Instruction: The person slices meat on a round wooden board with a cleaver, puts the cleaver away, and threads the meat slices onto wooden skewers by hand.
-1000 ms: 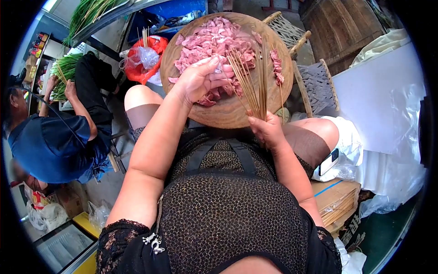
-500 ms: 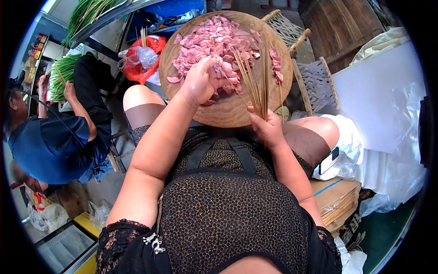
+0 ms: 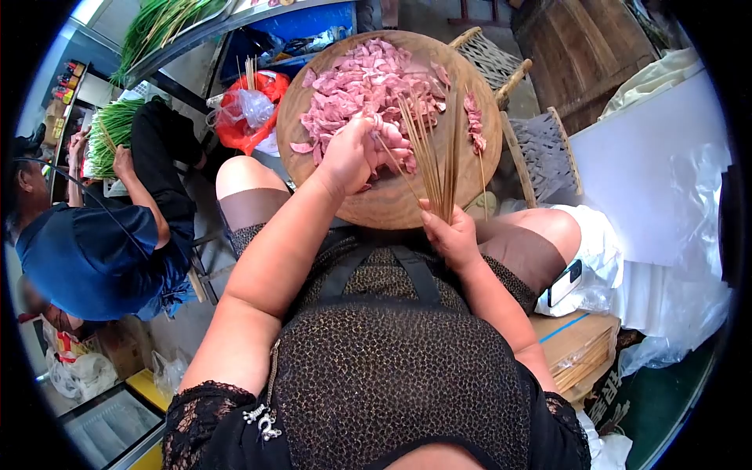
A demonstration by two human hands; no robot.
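A round wooden board [image 3: 376, 208] lies across my knees, with a heap of sliced pink meat [image 3: 352, 86] on it. My left hand [image 3: 362, 153] is closed over the near edge of the heap, fingers curled around a meat slice. A single thin stick slants from these fingers down toward my right hand. My right hand [image 3: 453, 236] grips a bundle of bamboo skewers [image 3: 437, 168] by the lower end, their tips fanned upward over the board. To the right of the bundle rests one loaded meat skewer [image 3: 474, 124]. My left palm is hidden.
A red plastic bag [image 3: 249, 129] with upright sticks stands left of the board. Woven stools [image 3: 544, 153] stand to the right, near a white panel [image 3: 634, 164]. At far left a person [image 3: 94, 243] handles green stalks [image 3: 113, 133]. A cardboard box [image 3: 576, 348] sits beside my right hip.
The whole view has tilted slightly, so the board and my hands appear lower. Both hands keep their grips, the left on the meat and the right on the skewers.
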